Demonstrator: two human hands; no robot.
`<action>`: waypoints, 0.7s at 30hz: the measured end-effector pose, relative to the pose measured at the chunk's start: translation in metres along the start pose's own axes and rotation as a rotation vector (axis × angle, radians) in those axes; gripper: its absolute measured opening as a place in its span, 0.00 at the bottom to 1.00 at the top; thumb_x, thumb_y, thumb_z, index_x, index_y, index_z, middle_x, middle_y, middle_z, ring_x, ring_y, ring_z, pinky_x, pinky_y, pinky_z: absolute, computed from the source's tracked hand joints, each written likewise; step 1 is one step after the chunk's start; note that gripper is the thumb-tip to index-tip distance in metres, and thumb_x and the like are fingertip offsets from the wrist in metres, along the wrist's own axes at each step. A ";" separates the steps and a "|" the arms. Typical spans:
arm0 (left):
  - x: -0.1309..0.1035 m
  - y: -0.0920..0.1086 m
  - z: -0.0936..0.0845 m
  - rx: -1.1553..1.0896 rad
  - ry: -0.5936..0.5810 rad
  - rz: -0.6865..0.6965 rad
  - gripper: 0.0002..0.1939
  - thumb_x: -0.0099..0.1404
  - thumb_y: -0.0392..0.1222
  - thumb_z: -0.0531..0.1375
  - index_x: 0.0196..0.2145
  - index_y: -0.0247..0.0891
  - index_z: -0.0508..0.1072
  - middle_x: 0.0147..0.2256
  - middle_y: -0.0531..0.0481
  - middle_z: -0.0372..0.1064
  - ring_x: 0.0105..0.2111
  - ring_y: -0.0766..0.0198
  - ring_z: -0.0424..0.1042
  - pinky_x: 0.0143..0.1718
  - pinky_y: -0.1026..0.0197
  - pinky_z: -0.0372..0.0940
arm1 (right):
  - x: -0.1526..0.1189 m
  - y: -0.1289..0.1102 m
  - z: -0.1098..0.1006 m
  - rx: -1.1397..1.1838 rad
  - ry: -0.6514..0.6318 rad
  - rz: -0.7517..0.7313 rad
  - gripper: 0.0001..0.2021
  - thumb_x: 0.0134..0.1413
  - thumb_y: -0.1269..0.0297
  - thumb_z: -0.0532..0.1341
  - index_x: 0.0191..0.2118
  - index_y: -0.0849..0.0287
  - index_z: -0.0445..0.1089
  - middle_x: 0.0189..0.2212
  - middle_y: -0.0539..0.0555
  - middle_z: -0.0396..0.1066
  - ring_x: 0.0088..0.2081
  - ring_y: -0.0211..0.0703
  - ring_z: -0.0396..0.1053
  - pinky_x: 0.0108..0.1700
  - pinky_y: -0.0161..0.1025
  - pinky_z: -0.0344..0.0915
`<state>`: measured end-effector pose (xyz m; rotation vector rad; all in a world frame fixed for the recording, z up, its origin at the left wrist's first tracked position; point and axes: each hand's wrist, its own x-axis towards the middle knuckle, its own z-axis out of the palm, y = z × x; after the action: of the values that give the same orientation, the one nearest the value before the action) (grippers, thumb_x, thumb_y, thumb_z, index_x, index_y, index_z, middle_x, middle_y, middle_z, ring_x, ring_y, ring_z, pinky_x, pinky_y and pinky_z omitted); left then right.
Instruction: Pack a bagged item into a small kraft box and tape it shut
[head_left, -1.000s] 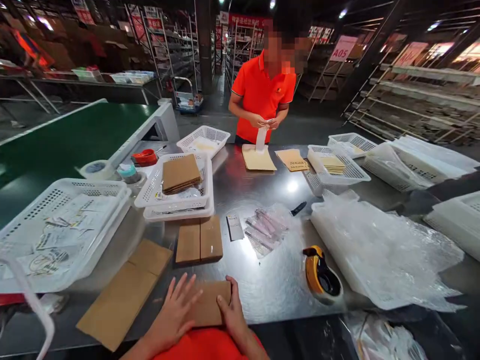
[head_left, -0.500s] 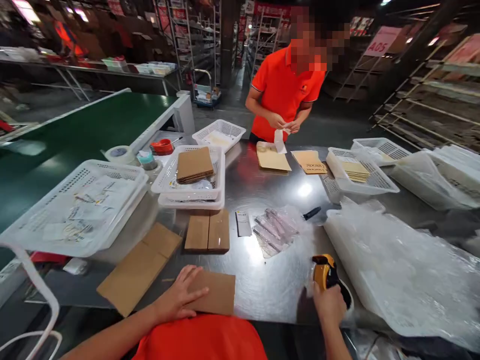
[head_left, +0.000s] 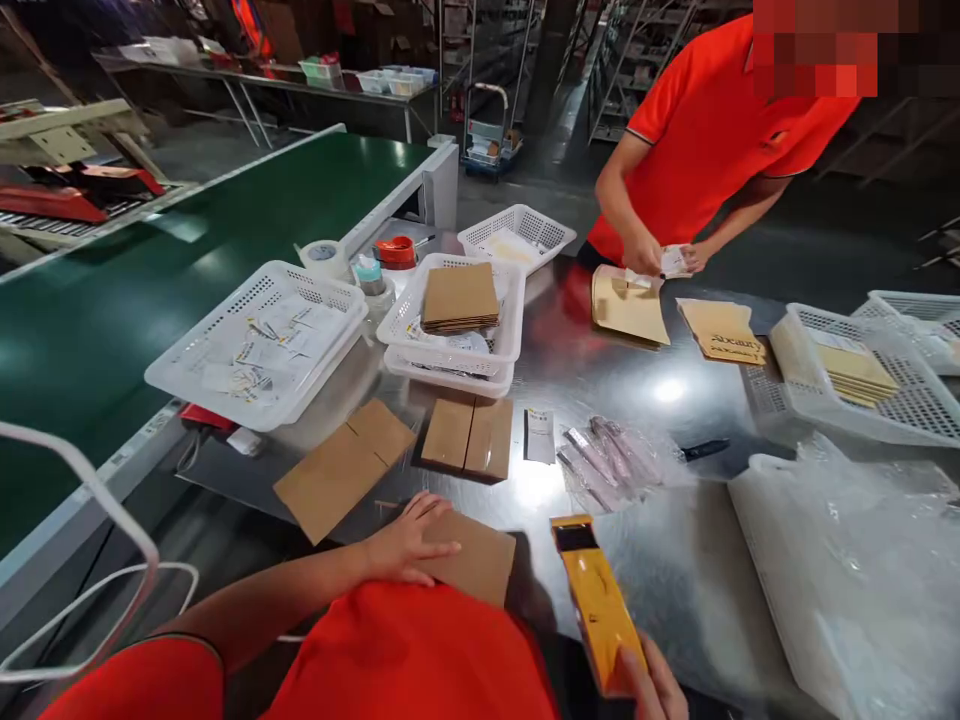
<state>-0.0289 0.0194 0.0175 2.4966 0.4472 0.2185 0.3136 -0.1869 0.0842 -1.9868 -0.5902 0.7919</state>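
My left hand (head_left: 409, 540) lies flat on a folded brown cardboard box (head_left: 476, 560) at the near edge of the steel table (head_left: 675, 570). My right hand (head_left: 652, 685) grips a yellow tape dispenser (head_left: 596, 600), lifted and pointing toward the box. Only its fingers show at the bottom edge. Just beyond lie a small closed carton (head_left: 469, 437), a flat cardboard sheet (head_left: 345, 468) and a clear bag of pens (head_left: 611, 455).
White baskets (head_left: 255, 345) (head_left: 457, 320) (head_left: 855, 375) hold papers and flat cartons. A green conveyor (head_left: 112, 290) runs along the left. Bubble wrap (head_left: 855, 560) covers the right side. Across the table a person in an orange shirt (head_left: 712, 130) handles a label over brown envelopes (head_left: 630, 305).
My right hand left the box, reached right, took the yellow tape dispenser and lifted it toward the box. My left hand stayed on the box. The view swung left.
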 end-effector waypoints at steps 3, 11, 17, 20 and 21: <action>0.004 0.004 -0.002 -0.019 -0.063 -0.066 0.35 0.56 0.56 0.66 0.61 0.56 0.62 0.67 0.40 0.45 0.64 0.34 0.45 0.60 0.25 0.40 | -0.005 -0.042 0.055 0.148 -0.218 -0.087 0.24 0.44 0.38 0.60 0.24 0.58 0.71 0.19 0.52 0.68 0.22 0.44 0.64 0.22 0.38 0.63; 0.007 0.009 -0.007 -0.175 0.076 -0.128 0.45 0.53 0.53 0.66 0.64 0.37 0.57 0.63 0.35 0.56 0.64 0.37 0.50 0.66 0.36 0.39 | 0.018 -0.074 0.126 -0.042 -0.652 -0.327 0.26 0.47 0.38 0.57 0.17 0.58 0.61 0.13 0.47 0.55 0.18 0.36 0.52 0.19 0.33 0.49; 0.000 0.013 -0.009 -0.148 0.193 -0.356 0.34 0.62 0.37 0.56 0.65 0.43 0.55 0.68 0.42 0.44 0.68 0.41 0.38 0.65 0.34 0.39 | 0.026 -0.058 0.111 -0.129 -0.624 -0.409 0.25 0.51 0.41 0.56 0.17 0.58 0.62 0.13 0.47 0.55 0.17 0.36 0.52 0.19 0.34 0.49; 0.000 0.020 -0.016 -0.346 0.534 -0.747 0.30 0.64 0.36 0.51 0.64 0.36 0.56 0.66 0.37 0.46 0.67 0.45 0.42 0.65 0.38 0.43 | 0.027 -0.052 0.110 -0.137 -0.609 -0.400 0.26 0.50 0.40 0.56 0.16 0.58 0.61 0.13 0.47 0.54 0.17 0.36 0.52 0.19 0.34 0.49; 0.002 0.024 -0.020 -0.484 0.626 -0.856 0.27 0.63 0.38 0.52 0.61 0.34 0.61 0.64 0.36 0.51 0.65 0.46 0.47 0.64 0.41 0.45 | 0.027 -0.051 0.111 -0.133 -0.605 -0.394 0.26 0.50 0.40 0.56 0.16 0.58 0.61 0.13 0.47 0.54 0.17 0.36 0.52 0.19 0.34 0.49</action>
<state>-0.0256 0.0118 0.0478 1.5470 1.4563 0.6587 0.2473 -0.0816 0.0760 -1.6461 -1.3676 1.1221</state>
